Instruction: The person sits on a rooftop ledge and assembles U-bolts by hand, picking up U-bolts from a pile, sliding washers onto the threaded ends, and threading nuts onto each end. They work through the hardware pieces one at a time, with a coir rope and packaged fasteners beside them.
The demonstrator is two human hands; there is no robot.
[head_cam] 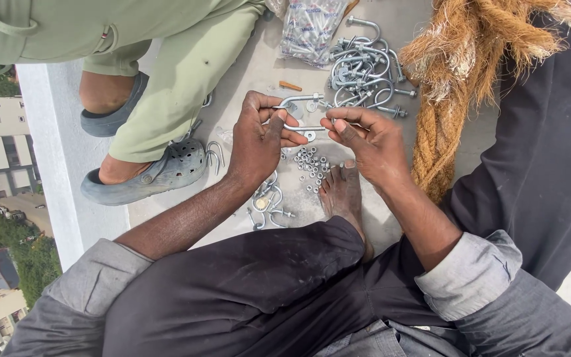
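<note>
My left hand (pixel 258 135) grips a silver U-bolt (pixel 297 101) by its bend, holding it level above the concrete. My right hand (pixel 371 140) pinches the end of the bolt's lower threaded leg, fingertips closed around something small that I cannot make out. Just below both hands lies a scatter of several small silver nuts (pixel 310 169). My bare foot (pixel 342 193) rests beside them.
A pile of U-bolts (pixel 363 73) and a clear bag of hardware (pixel 312 28) lie ahead. A thick frayed rope (pixel 454 86) runs down the right. Another person's legs in green trousers and grey clogs (pixel 166 168) sit left, by a ledge edge (pixel 57 165) high above buildings.
</note>
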